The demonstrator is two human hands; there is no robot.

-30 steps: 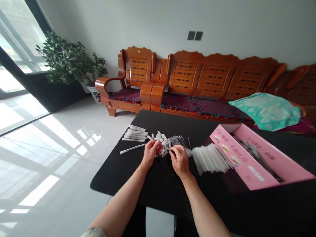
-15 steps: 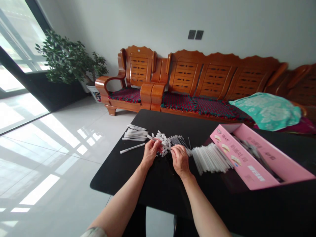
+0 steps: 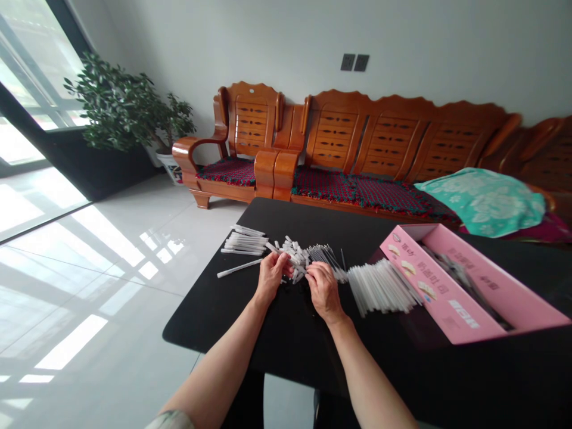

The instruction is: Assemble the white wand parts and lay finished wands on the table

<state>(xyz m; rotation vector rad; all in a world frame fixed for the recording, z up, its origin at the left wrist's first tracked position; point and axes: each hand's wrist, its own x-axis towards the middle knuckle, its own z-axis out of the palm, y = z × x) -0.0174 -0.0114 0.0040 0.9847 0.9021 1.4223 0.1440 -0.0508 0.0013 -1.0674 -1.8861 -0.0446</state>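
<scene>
L hand [image 3: 271,277], R hand [image 3: 324,292]: 1 ea; 1 pink box [image 3: 447,292], 1 plant [image 3: 120,107].

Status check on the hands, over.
Left hand on a white plastic stick. Right hand at the pile of short white pieces, grip unclear. Bundle of clear straws beside right hand.

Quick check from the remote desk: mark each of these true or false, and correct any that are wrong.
1. The left hand and right hand are at a heap of short white plastic pieces. True.
2. The pink cardboard box sits on the floor. False: it is on the black table.
3. A bundle of long translucent straws lies right of the right hand. True.
4. The teal patterned cloth lies on the table. False: it lies on the wooden sofa.
5. A single white tube lies apart, left of the left hand. True.
</scene>
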